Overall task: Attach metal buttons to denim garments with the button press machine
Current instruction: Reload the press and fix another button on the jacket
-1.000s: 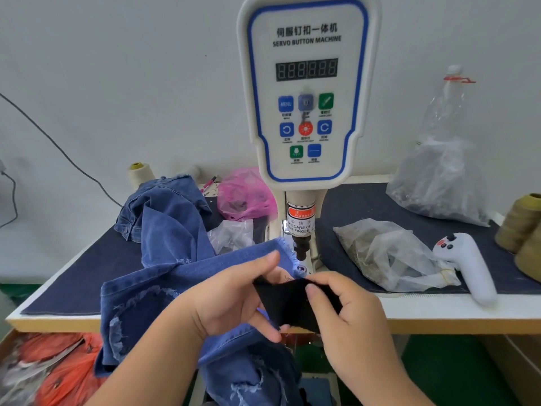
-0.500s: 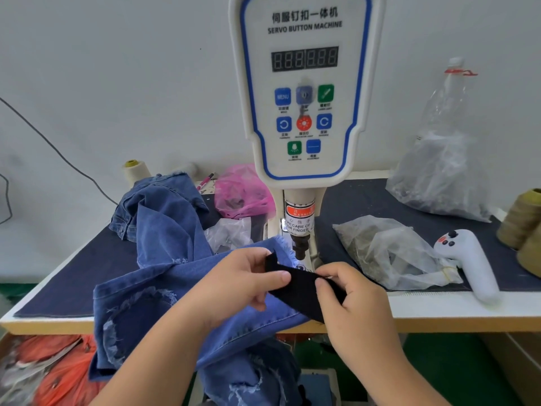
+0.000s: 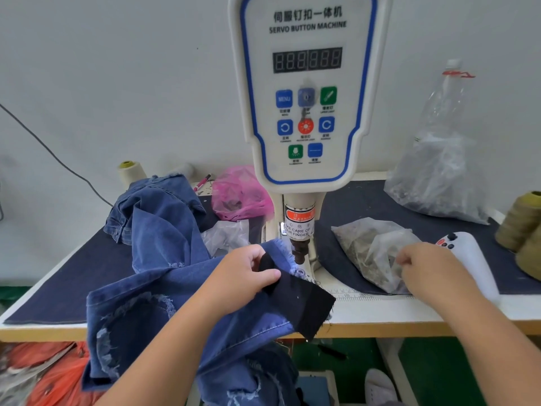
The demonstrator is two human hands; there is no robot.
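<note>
- Now the right hand (image 3: 421, 268) has released the black fabric piece (image 3: 304, 303), which both hands pinched half a second ago, and has moved right to the clear plastic bag (image 3: 371, 253) on the table (image 3: 380, 310).
- Its fingers are curled at the bag's opening; whether they pinch the plastic, or a button inside, cannot be told from this view.
- The left hand (image 3: 248, 276) alone keeps hold of the work: thumb and fingers pinch the black fabric piece against the edge of the blue denim garment (image 3: 175, 288).
- The garment's frayed edge lies at the machine base, directly under the press head (image 3: 299, 250) of the servo button machine (image 3: 304, 92). A small round metal part (image 3: 300, 271) shows there; whether it is the lower die or a button is unclear.
- The rest of the garment drapes over the table's front edge and back across the dark mat.
- Judgement: positioning of the cloth appears finished, and the step in hand is fetching a metal button from the bag. Pressing has not begun.
- Caution: the one-handed hold must keep the fabric aligned under the press head.
</note>
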